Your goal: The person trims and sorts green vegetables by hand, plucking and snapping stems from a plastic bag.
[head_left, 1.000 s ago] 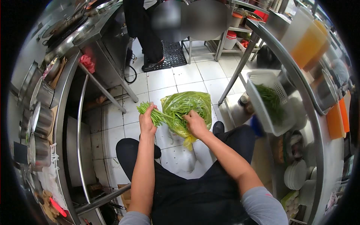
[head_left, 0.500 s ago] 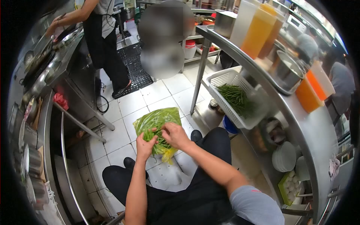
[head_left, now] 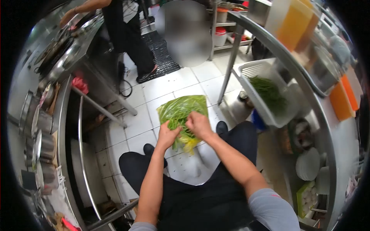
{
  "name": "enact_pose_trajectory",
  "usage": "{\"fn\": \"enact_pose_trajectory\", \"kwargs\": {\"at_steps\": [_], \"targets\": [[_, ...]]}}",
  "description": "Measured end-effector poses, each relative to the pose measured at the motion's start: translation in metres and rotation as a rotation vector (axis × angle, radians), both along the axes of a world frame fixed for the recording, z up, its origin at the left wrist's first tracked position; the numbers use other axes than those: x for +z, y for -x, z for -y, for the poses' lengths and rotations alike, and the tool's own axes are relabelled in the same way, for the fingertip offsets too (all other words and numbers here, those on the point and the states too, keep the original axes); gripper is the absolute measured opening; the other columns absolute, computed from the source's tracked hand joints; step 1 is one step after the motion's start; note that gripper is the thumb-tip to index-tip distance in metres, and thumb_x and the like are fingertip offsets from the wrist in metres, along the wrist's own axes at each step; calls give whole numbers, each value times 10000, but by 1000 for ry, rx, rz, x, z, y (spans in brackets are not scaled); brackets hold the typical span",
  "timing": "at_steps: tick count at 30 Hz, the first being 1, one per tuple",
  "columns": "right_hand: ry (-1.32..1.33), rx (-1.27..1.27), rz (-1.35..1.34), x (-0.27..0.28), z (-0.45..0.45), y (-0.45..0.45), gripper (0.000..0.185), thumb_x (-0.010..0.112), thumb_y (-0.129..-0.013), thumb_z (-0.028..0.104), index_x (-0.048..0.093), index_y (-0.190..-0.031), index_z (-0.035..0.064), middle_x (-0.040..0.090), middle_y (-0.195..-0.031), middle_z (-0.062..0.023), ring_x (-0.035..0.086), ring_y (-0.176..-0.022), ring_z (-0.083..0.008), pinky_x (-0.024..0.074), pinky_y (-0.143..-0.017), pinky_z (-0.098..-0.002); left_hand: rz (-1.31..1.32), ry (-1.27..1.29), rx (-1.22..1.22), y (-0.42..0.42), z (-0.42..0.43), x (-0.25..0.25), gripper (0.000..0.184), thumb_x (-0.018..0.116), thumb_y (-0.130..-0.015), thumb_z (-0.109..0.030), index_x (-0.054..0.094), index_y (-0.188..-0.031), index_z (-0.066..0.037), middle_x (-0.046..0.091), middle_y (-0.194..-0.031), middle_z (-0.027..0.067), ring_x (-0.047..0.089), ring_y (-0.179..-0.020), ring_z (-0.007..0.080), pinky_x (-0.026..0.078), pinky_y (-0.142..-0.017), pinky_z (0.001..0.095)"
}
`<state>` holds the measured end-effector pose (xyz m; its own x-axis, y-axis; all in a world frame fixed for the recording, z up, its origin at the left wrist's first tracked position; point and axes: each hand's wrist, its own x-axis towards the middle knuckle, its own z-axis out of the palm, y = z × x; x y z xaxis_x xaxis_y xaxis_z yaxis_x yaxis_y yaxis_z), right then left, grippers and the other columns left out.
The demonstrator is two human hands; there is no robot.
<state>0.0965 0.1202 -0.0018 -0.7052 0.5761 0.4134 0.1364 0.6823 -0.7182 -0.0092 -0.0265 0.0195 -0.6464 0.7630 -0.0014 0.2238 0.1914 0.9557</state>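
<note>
A clear, yellow-green plastic bag (head_left: 184,102) stands in front of me between my knees, its mouth spread around a heap of thin green beans (head_left: 178,118). At the heap's left side, my left hand (head_left: 168,134) is closed on some of the beans, thumb toward the middle. My right hand (head_left: 199,125) is curled in a pinch over the right side; beans show at its fingertips, though the exact grip is partly hidden. Yellow plastic (head_left: 190,147) bunches at the bag's near edge.
To the right, a white perforated basket (head_left: 250,68) with long green beans (head_left: 268,91) sits under a steel table (head_left: 322,104). A person in dark trousers (head_left: 133,42) stands at the stove. Pots (head_left: 45,121) line the left shelf; a metal rail (head_left: 81,150) runs beside me.
The view has shifted, so the bag and hands appear further right and higher. My right hand has closed more tightly; both hands stay at the beans.
</note>
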Motion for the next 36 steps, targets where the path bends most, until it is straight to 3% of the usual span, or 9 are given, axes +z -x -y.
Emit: {"fn": "enact_pose_trajectory", "kwargs": {"at_steps": [2,8,11,14,26,28,31,34,36], "targets": [[198,-52,21,3,-12,1,129,644,-792,136,639,-839,16,625,-690,-160,646,-658,-327,530,-635,-404,303,-127,38,7,1,1,121,667,-833,-61,619,-903,24,659,-766,76,609,-587,148,493,-565,288],[252,309,177,-2,-13,-6,285,630,-840,134,675,-1102,33,640,-1092,-146,649,-864,-257,517,-774,-346,725,-354,83,26,13,4,132,595,-905,-110,609,-948,14,639,-761,89,592,-596,161,503,-585,309],[684,524,156,-7,4,-6,262,608,-910,153,671,-1117,6,696,-996,-70,629,-847,-108,505,-749,-292,815,-548,117,27,12,-2,168,587,-919,-113,556,-1030,9,642,-888,120,582,-670,151,512,-617,315],[699,544,209,-13,7,-4,260,609,-933,171,679,-1131,18,696,-887,-6,565,-778,-55,475,-696,-242,777,-540,135,27,12,-2,179,590,-918,-112,555,-1050,5,647,-907,114,591,-672,153,514,-618,317],[716,90,-44,-13,3,7,156,640,-844,144,657,-841,-11,598,-687,20,517,-644,-49,413,-578,-226,710,-555,123,20,9,6,89,569,-913,-77,537,-966,-14,619,-881,114,571,-646,156,498,-608,329],[677,56,-73,-17,-5,7,146,647,-819,131,663,-852,-10,616,-673,-20,537,-600,-99,433,-570,-263,709,-562,154,29,13,7,88,567,-914,-77,532,-970,-19,617,-888,117,565,-643,152,493,-605,327],[126,108,78,-11,-7,1,142,632,-796,123,685,-881,23,640,-816,-155,625,-743,-315,501,-691,-397,700,-700,283,46,22,7,122,578,-908,-105,550,-977,-9,662,-909,154,596,-637,167,516,-588,326],[-107,97,128,-26,7,3,164,635,-812,165,681,-889,27,635,-854,-163,630,-818,-327,502,-741,-430,721,-731,319,50,26,9,111,573,-913,-103,554,-981,-18,661,-918,155,595,-661,163,519,-599,314],[89,175,241,-26,21,14,210,654,-810,225,669,-858,21,639,-867,-175,634,-823,-341,505,-756,-446,720,-728,300,51,25,8,98,578,-915,-108,558,-974,-32,662,-927,146,593,-672,158,521,-605,301]]}}
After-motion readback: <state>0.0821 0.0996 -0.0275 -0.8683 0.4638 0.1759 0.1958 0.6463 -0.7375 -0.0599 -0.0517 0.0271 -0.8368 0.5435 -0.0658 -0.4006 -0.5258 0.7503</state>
